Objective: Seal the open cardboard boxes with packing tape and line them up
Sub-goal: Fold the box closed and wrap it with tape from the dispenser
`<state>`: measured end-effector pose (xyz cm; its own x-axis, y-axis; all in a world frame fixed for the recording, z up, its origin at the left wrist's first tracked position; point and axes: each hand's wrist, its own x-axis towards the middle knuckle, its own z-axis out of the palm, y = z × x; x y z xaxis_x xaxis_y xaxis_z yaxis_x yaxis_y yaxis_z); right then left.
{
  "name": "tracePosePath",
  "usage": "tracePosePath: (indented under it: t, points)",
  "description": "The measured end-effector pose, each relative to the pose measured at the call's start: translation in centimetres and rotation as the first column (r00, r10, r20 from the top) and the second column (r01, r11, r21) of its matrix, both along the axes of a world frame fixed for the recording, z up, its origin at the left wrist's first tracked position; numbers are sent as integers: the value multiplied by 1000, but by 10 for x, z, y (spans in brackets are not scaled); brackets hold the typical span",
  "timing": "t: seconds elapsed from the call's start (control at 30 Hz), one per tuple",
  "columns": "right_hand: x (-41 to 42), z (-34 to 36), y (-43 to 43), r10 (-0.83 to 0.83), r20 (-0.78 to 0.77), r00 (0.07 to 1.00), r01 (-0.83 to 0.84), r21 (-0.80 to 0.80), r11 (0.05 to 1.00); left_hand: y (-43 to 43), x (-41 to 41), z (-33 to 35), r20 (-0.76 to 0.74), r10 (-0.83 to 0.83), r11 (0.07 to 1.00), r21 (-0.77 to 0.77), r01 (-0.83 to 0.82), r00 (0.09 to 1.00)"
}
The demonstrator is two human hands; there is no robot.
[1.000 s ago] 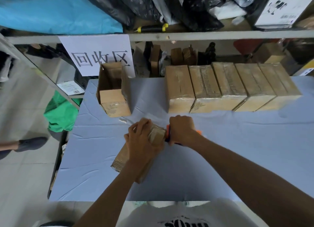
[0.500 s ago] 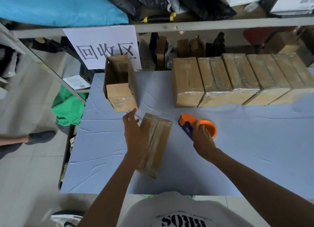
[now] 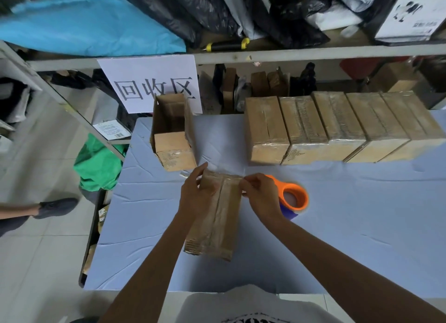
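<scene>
A taped cardboard box [image 3: 217, 221] lies flat in the middle of the blue table [image 3: 337, 238]. My left hand [image 3: 195, 197] rests on its far left part, fingers spread along the edge. My right hand [image 3: 259, 196] pinches the clear tape at the box's far right corner. The orange tape dispenser [image 3: 293, 198] lies on the table just right of that hand. An open cardboard box [image 3: 172, 132] stands at the far left. Several sealed boxes [image 3: 337, 127] stand in a row along the far edge.
A metal shelf [image 3: 289, 53] with black bags and a white sign [image 3: 154, 83] stands behind the table. A green bag [image 3: 96, 165] lies on the floor at the left. Another person's foot [image 3: 55, 206] is at the left edge.
My right hand let go of the tape dispenser, which now lies on the table, and moved back to the box's far corner. My left hand stayed on the box.
</scene>
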<state>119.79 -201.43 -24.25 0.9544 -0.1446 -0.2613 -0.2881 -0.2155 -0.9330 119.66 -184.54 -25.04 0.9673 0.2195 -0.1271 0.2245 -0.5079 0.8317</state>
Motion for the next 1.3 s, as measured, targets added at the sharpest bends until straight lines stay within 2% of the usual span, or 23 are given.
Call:
tracePosePath:
  t: [0.03,0.13,0.27,0.43,0.57,0.67,0.73,0.87,0.97,1.07,1.17,1.23,1.3]
  points:
    - [2,5,0,-12,29,1000,12,9,1000,1,-1,5,58,-19,999,38,17,998]
    - [11,26,-4,-9,156,988,11,-11,1000,-5,0,25,173,31,995,-97,-15,984]
    - [13,50,-15,38,331,943,-25,-43,999,-13,-3,44,265,120,981,-178,-73,957]
    - [6,58,-28,168,383,908,-109,-172,979,-18,-10,50,349,113,987,-150,-64,930]
    - [5,59,-32,325,402,856,-201,-320,926,-20,-12,54,339,139,987,-120,-104,930]
    - [5,58,-34,365,414,834,-205,-382,901,-26,-16,55,319,141,987,-122,-107,937]
    - [4,57,-34,301,409,862,-181,-306,935,-29,-16,56,295,147,986,-125,-115,944]
    - [6,55,-32,54,254,966,-69,50,996,-37,-19,55,217,198,970,-186,-158,956]
    - [8,55,-28,-20,65,998,1,284,959,-42,-23,54,213,245,953,-233,-194,946]
    - [13,55,-26,-88,-101,991,121,394,911,-39,-17,57,161,275,890,-415,-187,948]
    - [20,57,-26,-131,-226,965,221,444,868,-39,-14,55,106,304,905,-342,-252,947]
    - [24,59,-24,-107,-132,985,148,350,925,-42,-10,55,60,342,887,-351,-301,938]
    - [21,63,-21,24,142,990,-24,0,1000,-43,-5,57,15,375,873,-340,-348,927]
